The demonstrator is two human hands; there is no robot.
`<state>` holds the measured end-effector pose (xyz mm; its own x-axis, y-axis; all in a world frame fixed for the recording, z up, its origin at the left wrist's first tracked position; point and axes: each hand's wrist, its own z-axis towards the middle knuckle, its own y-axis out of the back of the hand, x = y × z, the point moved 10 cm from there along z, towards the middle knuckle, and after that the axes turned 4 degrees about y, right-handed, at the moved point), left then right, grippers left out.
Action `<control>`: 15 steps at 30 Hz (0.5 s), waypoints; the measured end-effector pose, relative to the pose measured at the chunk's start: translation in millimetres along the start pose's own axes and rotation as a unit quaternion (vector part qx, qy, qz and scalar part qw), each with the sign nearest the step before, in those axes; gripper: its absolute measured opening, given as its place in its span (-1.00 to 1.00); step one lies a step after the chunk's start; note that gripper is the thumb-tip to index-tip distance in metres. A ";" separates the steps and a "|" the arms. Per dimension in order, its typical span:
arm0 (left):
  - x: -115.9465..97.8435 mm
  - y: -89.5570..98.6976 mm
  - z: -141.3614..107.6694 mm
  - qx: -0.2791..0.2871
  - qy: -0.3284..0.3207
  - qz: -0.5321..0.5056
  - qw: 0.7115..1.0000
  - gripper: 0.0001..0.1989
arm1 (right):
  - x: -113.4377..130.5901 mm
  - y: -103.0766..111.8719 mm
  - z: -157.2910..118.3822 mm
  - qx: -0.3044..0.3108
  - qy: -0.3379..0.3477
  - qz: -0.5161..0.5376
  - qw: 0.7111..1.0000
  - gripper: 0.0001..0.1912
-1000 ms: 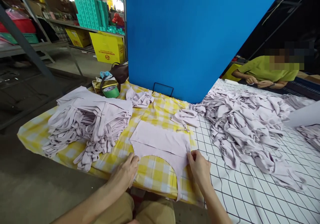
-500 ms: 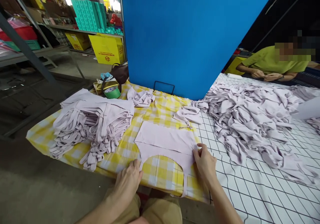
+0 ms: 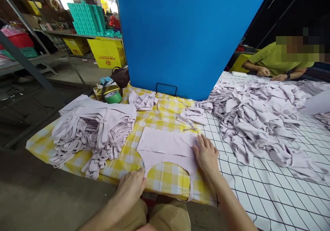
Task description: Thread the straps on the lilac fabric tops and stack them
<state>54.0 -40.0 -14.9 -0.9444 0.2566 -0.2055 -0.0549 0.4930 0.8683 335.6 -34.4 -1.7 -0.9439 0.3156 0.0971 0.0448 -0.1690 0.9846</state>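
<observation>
A pale lilac strappy top (image 3: 165, 143) lies flat on the yellow checked cloth (image 3: 165, 183), its straps pointing toward me. My left hand (image 3: 131, 184) is closed on the end of its left strap at the cloth's front edge. Fingers spread and flat, my right hand (image 3: 207, 153) rests on the top's right side. The other strap hangs down free near the front edge. To the left sits a thick stack of matching tops (image 3: 95, 121), straps drooping forward.
Loose lilac garments (image 3: 257, 117) are heaped on the white gridded cloth (image 3: 247, 196) to the right. A tall blue panel (image 3: 190, 38) stands at the back. Green tape (image 3: 113, 97) and a dark bag (image 3: 120, 77) lie back left. A co-worker (image 3: 278, 59) sits at far right.
My right hand has moved up along the top's right side and flattened onto the fabric. My left hand stays at the left strap. The co-worker's hands have moved apart.
</observation>
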 end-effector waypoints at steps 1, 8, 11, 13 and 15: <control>-0.8 6.1 3.5 -0.024 -0.009 -0.001 1.000 -0.83 | 5.0 -7.6 3.3 0.018 0.023 0.000 1.000 -0.51; -15.4 25.0 40.9 -0.220 -0.171 0.019 0.960 -0.48 | 10.3 5.5 -10.7 0.001 0.034 0.102 0.994 -0.53; -10.0 11.0 54.3 -0.205 -0.201 0.019 0.958 -0.45 | 8.1 18.3 -55.0 0.069 0.015 0.230 0.971 -0.57; -5.5 8.2 58.8 -0.204 -0.209 0.014 0.956 -0.47 | 19.6 0.8 -102.0 0.232 0.025 0.306 0.923 -0.52; -2.0 9.4 62.4 -0.204 -0.213 0.006 0.955 -0.50 | 27.1 -14.4 -146.7 0.322 0.028 0.329 0.887 -0.54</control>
<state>75.6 16.1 -34.5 -0.7324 0.6187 -0.2841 -0.2491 0.1449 0.9576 261.4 -160.4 -34.6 -0.6583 0.2975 0.6915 0.7527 0.2749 0.5982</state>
